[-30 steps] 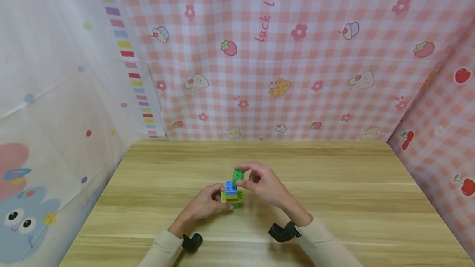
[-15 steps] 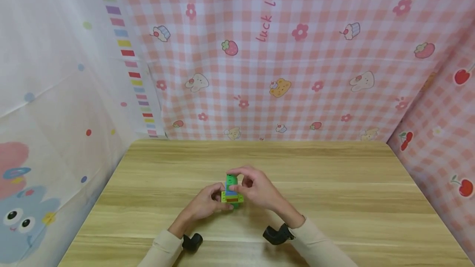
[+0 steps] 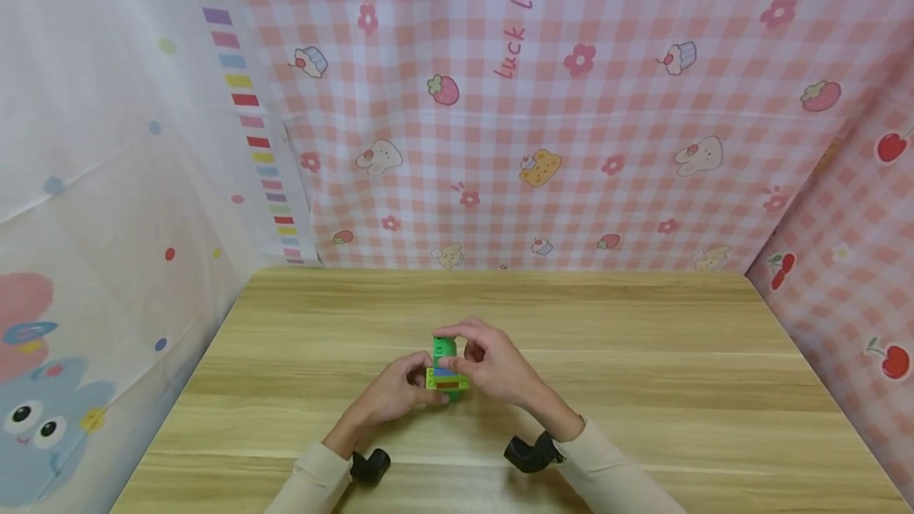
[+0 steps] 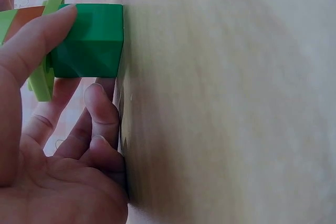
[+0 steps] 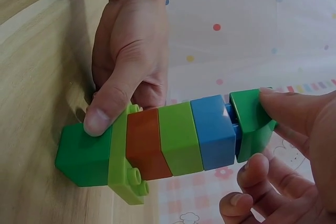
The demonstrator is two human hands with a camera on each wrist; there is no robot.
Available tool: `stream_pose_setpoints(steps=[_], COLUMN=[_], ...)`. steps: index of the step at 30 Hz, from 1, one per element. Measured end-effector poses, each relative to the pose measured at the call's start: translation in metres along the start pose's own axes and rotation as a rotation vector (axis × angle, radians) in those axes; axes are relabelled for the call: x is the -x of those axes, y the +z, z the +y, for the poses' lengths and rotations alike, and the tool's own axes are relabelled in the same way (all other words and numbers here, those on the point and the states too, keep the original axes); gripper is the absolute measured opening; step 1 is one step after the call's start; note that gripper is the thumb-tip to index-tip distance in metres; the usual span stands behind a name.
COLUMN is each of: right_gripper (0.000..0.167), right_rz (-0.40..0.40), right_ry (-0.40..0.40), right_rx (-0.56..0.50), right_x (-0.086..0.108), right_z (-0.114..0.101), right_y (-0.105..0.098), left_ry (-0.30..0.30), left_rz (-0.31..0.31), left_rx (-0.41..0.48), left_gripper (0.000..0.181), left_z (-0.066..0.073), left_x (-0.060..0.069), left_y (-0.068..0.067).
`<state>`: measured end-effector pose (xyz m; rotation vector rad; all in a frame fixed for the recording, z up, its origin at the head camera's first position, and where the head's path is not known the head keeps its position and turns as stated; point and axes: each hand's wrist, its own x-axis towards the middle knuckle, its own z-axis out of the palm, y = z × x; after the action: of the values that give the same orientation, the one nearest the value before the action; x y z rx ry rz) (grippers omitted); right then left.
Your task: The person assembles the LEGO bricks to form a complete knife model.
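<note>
A tower of toy building bricks stands on the wooden table. In the right wrist view its base is a dark green brick (image 5: 79, 158), under a lime plate (image 5: 119, 156), an orange-brown brick (image 5: 148, 142), a lime brick (image 5: 180, 139) and a blue brick (image 5: 212, 132). Topmost is a sloped green brick (image 5: 251, 119); a narrow gap with blue studs shows beneath it. My right hand (image 3: 496, 363) pinches this top brick. My left hand (image 3: 396, 391) grips the tower low down, its thumb on the base brick (image 4: 94, 45); the contact of its other fingers is partly hidden.
The wooden table (image 3: 607, 339) reaches back to a pink checked cloth (image 3: 500, 125). Patterned cloths hang on both sides. A black wrist device (image 3: 371, 466) sits at the left cuff, and another black device (image 3: 530, 453) at the right cuff.
My right hand has carried the sloped green brick left and down, from above the blue brick's right side to directly over it. The left hand keeps its place at the base.
</note>
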<state>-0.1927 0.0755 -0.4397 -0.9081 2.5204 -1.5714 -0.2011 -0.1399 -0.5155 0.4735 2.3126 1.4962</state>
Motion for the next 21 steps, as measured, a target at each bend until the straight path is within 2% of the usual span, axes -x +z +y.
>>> stream_pose_setpoints(steps=[10,21], right_gripper=[0.035,0.035], right_rz=[0.008,0.020], right_ry=[-0.002,-0.053], right_rx=[0.020,0.041], right_x=[0.0011,0.0016], right_z=[0.0005,0.0040], right_y=[0.0005,0.0025], left_ry=[-0.002,-0.002], left_rz=[0.004,-0.002], left_rx=[-0.005,-0.008], left_gripper=[0.028,0.028], left_z=[-0.0010,0.0000], left_x=[-0.0006,-0.0001], left_y=[0.0004,0.0003])
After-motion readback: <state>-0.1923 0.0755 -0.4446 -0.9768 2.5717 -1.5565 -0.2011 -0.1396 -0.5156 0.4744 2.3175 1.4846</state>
